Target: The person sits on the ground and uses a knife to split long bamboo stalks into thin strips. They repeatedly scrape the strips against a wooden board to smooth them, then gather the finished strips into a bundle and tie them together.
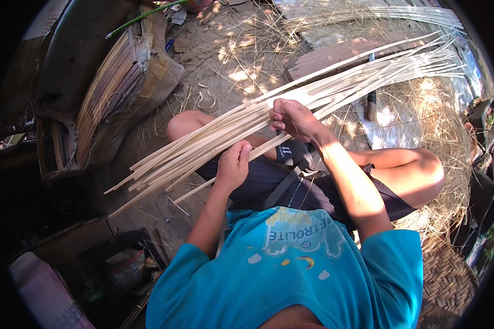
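A long bundle of pale, thin split-bamboo strips [203, 143] lies slantwise across my lap, from lower left to upper right. My left hand [234, 166] is closed at the bundle's near edge, thumb on top, around one strip that runs through it. To its right, my right hand [296, 118] is held over the bundle with its fingers curled in. Whatever is between those fingers, if anything, is too small or hidden to make out. My crossed legs, in dark shorts [263, 181], are beneath the strips.
A worn box-like holder [164, 71] with flat brown slats stands at the left. Beyond the bundle lie a wooden board [307, 63] and a dark-handled tool [371, 107]. More strips [389, 12] lie at the far right. Straw shavings [422, 115] cover the ground, near a woven mat [450, 282].
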Demonstrator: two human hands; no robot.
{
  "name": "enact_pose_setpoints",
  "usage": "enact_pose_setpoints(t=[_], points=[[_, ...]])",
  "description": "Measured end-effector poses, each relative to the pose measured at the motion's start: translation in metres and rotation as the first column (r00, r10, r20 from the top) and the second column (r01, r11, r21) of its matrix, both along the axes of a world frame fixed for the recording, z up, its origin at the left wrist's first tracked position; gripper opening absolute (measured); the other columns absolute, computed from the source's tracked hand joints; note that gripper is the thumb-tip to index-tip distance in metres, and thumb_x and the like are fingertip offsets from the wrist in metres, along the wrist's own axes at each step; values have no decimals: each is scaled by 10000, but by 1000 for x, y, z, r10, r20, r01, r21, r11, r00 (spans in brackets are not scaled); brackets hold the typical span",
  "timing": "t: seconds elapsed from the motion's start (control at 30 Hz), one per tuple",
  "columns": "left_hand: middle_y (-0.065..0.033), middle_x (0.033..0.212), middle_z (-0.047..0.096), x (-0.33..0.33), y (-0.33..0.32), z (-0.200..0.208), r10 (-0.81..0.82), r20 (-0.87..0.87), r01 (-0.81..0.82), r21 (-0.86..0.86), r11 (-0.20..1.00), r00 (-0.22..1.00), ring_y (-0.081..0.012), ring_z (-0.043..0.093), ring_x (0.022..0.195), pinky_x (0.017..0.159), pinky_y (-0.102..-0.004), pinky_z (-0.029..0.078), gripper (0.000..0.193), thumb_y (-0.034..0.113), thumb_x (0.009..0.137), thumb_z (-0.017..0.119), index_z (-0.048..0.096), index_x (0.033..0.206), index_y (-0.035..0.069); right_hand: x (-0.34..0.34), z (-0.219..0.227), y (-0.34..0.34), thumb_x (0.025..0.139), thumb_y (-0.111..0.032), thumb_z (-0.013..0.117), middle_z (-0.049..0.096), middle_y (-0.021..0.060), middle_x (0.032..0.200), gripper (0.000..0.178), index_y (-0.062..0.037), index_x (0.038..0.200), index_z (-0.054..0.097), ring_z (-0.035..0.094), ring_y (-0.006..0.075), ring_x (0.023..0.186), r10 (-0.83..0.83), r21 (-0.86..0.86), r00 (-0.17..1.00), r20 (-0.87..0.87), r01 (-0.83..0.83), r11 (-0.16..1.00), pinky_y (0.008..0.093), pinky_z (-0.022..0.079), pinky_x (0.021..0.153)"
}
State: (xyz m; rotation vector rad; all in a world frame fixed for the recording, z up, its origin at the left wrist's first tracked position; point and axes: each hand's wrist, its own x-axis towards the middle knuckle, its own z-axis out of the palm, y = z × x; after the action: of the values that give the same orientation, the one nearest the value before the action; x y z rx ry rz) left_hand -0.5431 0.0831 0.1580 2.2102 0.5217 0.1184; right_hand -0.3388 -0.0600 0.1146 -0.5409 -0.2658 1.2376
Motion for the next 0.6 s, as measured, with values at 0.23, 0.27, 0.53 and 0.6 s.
enact_pose_setpoints(t=[0.23,0.27,0.53,0.6], points=[[-135,810,604,3,-3,-5,-37,171,59,-121,991,985,-254,666,691,641,-363,511,191,173,1069,499,573,1003,9,-11,21,6,1034,-192,516,465,-47,732,164,-123,889,480,511,100,669,-187,149,894,-408,266,952,416,504,1052],[-134,810,607,1,-3,-3,14,128,9,-183,983,992,-247,674,691,634,-361,517,191,177,1071,495,572,1005,15,-7,35,1,1043,-201,518,451,-47,740,196,-129,869,460,502,98,660,-163,201,871,-464,283,938,420,516,1046],[-156,825,639,11,-2,11,-26,165,-2,172,985,986,-311,688,699,615,-412,531,133,158,1050,531,575,1064,34,-42,38,3,941,-345,705,633,169,756,318,-32,996,704,650,333,789,50,-55,24,998,253,966,450,489,719],[-161,831,653,5,1,9,-23,242,-43,264,964,970,-338,684,697,609,-422,529,134,156,1035,561,581,1094,37,-45,41,10,958,-364,668,647,198,802,338,-30,967,717,649,383,855,117,-145,119,986,269,952,483,485,742]])
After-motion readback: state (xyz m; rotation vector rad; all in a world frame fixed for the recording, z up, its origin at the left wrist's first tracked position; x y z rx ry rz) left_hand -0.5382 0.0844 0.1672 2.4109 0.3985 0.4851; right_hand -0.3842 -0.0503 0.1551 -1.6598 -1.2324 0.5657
